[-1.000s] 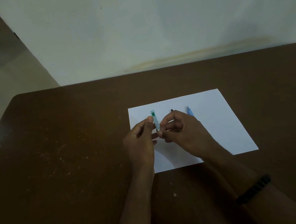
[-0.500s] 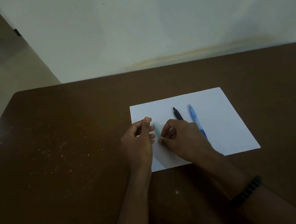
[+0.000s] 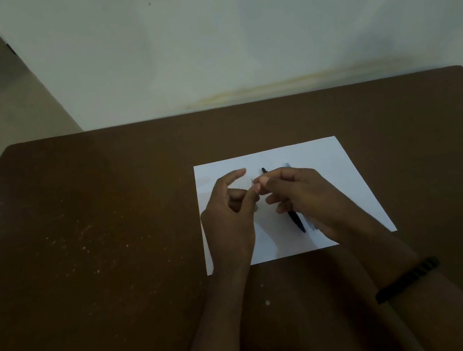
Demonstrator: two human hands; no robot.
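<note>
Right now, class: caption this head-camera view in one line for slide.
The left hand and right hand meet at fingertips above white paper bearing a black pen.

Matt white paper sheet (image 3: 356, 186) on a scuffed brown wooden table (image 3: 115, 254).

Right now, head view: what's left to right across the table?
Left hand → black pen → blue pen → black wristband. Right hand overlaps both pens, so unplaced.
</note>
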